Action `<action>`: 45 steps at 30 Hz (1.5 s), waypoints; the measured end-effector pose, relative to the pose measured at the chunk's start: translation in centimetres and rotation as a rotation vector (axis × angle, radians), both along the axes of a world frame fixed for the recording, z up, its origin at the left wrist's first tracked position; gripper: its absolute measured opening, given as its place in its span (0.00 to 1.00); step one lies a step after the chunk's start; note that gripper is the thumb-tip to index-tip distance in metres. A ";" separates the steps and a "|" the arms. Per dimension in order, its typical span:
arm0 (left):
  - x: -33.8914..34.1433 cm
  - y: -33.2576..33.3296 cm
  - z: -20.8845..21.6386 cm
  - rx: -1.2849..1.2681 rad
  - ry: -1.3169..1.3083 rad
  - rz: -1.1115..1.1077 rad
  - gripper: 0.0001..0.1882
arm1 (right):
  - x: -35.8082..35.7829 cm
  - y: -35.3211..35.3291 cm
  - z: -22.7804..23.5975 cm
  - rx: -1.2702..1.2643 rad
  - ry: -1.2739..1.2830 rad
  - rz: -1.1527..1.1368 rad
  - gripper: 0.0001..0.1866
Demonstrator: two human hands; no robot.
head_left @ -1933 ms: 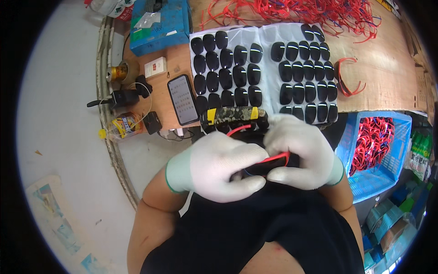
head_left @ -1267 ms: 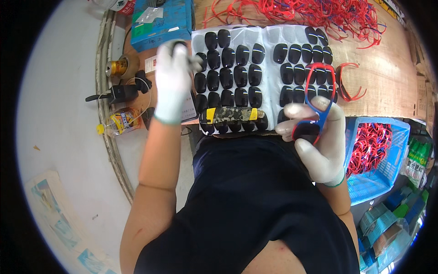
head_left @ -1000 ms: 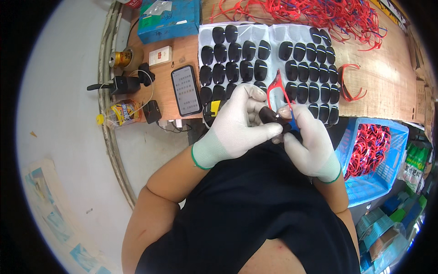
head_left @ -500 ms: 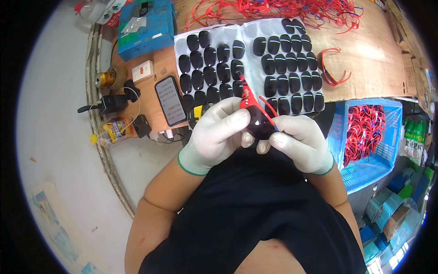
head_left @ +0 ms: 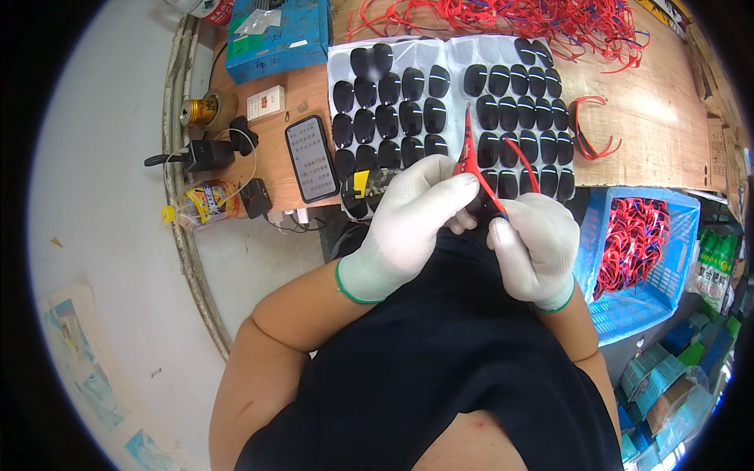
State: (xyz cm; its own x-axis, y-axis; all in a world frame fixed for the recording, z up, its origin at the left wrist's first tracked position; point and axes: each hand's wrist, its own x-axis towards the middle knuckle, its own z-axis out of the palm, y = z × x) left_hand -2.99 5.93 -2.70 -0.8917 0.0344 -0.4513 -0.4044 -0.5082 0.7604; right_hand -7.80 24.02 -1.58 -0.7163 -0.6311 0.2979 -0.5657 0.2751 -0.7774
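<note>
Between my gloved hands is a pair of red-framed sunglasses [head_left: 469, 162], held edge-on with one arm pointing away and the other rising on the right. My left hand [head_left: 416, 220] is closed on the left part of the frame, thumb on top. On the right end, near a dark blue tip, my right hand [head_left: 538, 247] pinches the frame between thumb and fingers. The lens area is mostly hidden by my fingers. Just beyond lies a white sheet [head_left: 458, 72] bearing rows of dark lenses [head_left: 386, 122].
A red frame [head_left: 587, 129] lies right of the sheet. Behind is a heap of red frames [head_left: 542, 23]. At right, a blue crate [head_left: 628, 314] holds more frames. A phone [head_left: 312, 159], small white box [head_left: 265, 102], blue box [head_left: 279, 43] and black charger [head_left: 206, 155] sit left.
The sunglasses have turned in my hands: the dark lens that faced up is now mostly out of sight and the frame shows edge-on. The whole view has shifted slightly.
</note>
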 end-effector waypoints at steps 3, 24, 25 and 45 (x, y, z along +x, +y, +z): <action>-0.1 -0.3 -0.1 -0.053 0.042 0.017 0.14 | -0.3 -0.1 0.1 0.025 -0.037 0.017 0.03; -0.1 -1.0 0.4 -0.306 0.184 -0.177 0.07 | 0.3 -1.3 1.3 -0.089 -0.573 -0.199 0.05; -0.2 -1.0 0.5 -0.304 0.201 -0.188 0.07 | 0.4 -1.4 1.7 -0.081 -0.527 -0.205 0.05; -1.0 0.3 3.4 -0.308 0.154 -0.073 0.12 | -0.3 -0.4 1.6 -0.376 -1.046 -0.126 0.09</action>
State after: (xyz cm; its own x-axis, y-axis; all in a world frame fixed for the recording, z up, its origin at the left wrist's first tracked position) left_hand -4.03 6.26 0.67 -0.9503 -0.0163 -0.3109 -0.2999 -0.2197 0.9283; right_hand -8.15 23.66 0.03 -0.7781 -0.5329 -0.3324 0.4310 -0.0679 -0.8998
